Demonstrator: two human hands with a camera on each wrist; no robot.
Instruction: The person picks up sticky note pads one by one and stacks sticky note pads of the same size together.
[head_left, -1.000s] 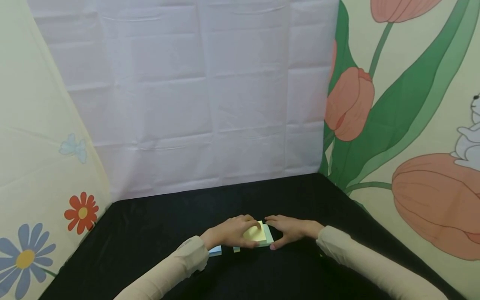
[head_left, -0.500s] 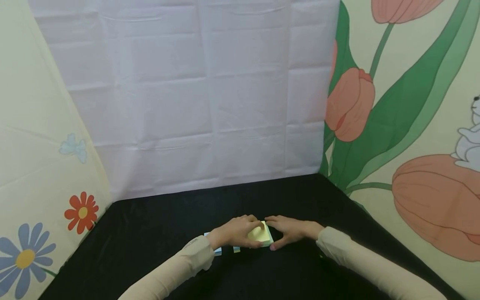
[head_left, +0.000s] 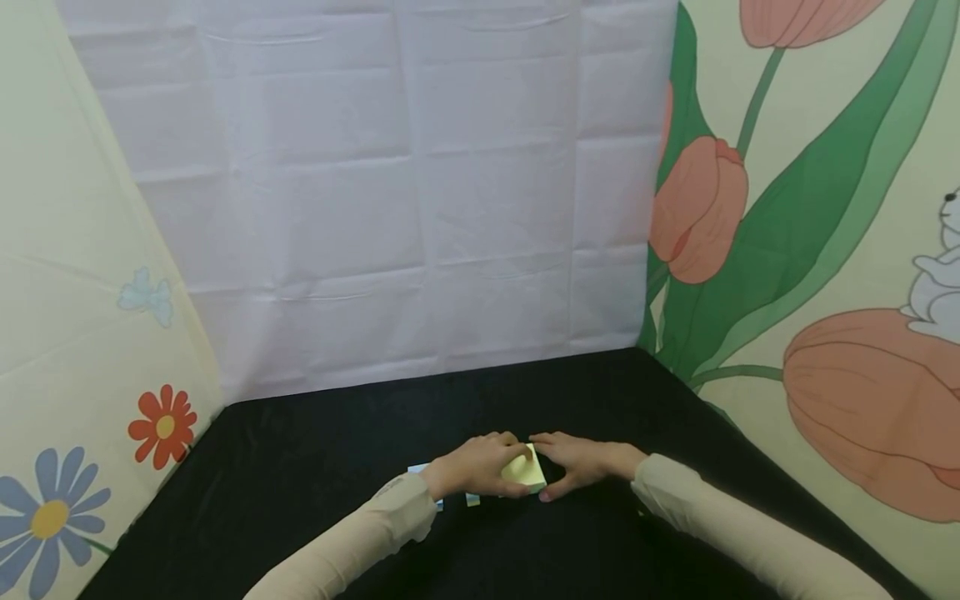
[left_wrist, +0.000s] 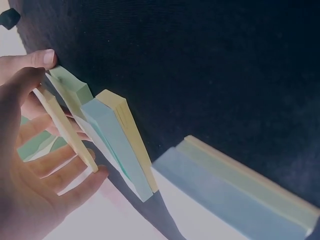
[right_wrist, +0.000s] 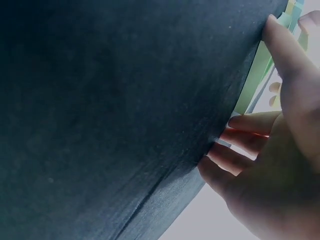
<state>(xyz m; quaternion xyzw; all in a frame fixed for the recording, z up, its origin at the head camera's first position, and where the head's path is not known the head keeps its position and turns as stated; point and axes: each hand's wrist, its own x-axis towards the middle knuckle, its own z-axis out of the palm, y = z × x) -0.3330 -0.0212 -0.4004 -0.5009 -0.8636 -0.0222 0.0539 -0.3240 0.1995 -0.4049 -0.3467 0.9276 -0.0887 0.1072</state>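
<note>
My left hand (head_left: 480, 467) pinches a thin yellow sticky note pad (head_left: 527, 468), held over a pale green sticky note pad (left_wrist: 75, 90) at the middle of the black table. In the left wrist view a narrow gap shows between the yellow pad (left_wrist: 65, 125) and the green one. My right hand (head_left: 581, 462) spans the right side of the green pad (right_wrist: 254, 80), its thumb at the near corner and its index fingertip at the other end. The other right fingers rest on or near the cloth. In the head view the green pad is mostly covered.
Left of the hands, a small blue pad (left_wrist: 115, 145) lies on a small yellow one (left_wrist: 125, 112). A larger stack has a blue pad (left_wrist: 215, 190) over green and yellow layers; my left wrist partly hides it in the head view. Black cloth (head_left: 337, 450) covers the table.
My left hand has moved slightly right with the yellow pad, which now covers more of the green pad. My right hand stays in nearly the same place.
</note>
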